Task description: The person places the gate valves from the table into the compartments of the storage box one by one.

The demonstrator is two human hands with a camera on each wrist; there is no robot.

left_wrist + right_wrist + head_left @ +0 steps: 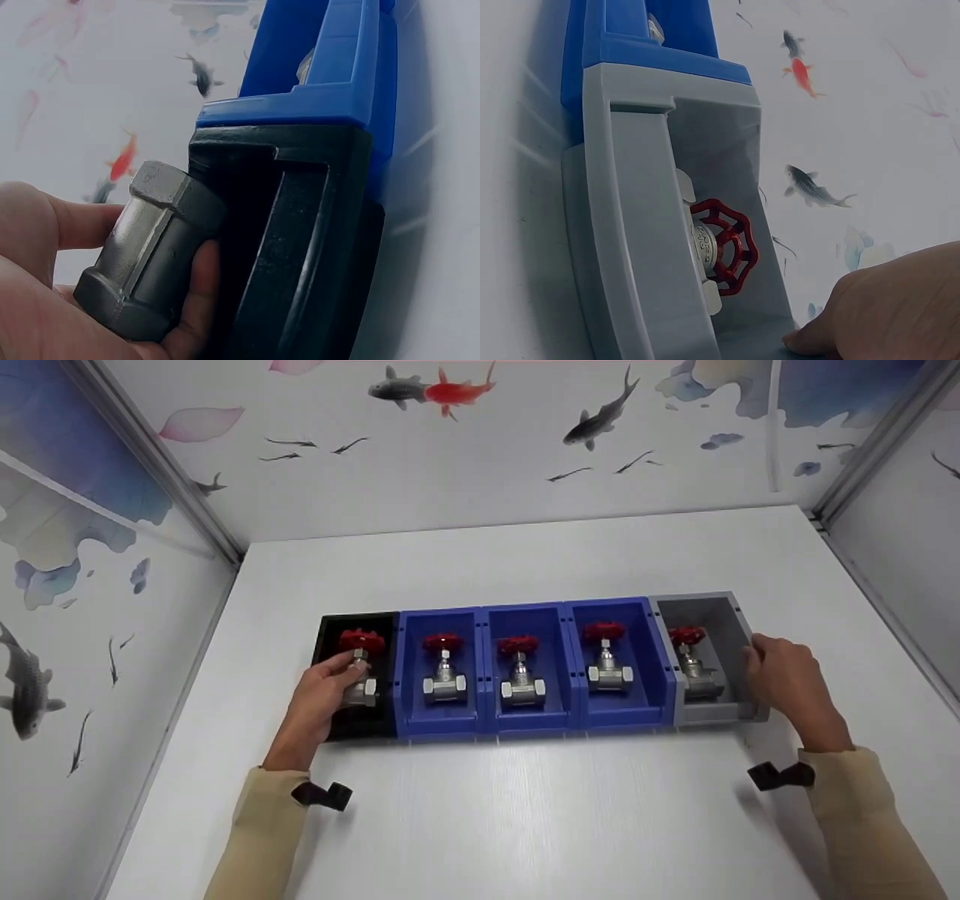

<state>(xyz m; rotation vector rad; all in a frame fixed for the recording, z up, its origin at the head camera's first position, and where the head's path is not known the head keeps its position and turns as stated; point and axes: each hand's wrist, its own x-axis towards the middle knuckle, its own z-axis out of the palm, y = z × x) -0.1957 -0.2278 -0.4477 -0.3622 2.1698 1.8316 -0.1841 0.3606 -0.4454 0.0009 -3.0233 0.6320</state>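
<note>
My left hand (319, 690) grips a metal gate valve (363, 692) with a red handwheel (362, 641), over the black bin (382, 724) at the row's left end. In the left wrist view, fingers wrap around the valve's silvery hex-ended body (142, 247), beside the black bin's front wall. At the other end, my right hand (791, 675) holds the right side wall of the grey bin (716, 712), thumb at its rim in the right wrist view. A similar valve (701, 684) lies inside that bin, tilted, its red handwheel (748, 255) toward the back.
Between the end bins stand three blue bins (442, 727), joined side by side. Each contains a red-handled valve (523, 690). The row sits on a white table (525, 817), with fish-printed panels (495, 465) behind and at both sides.
</note>
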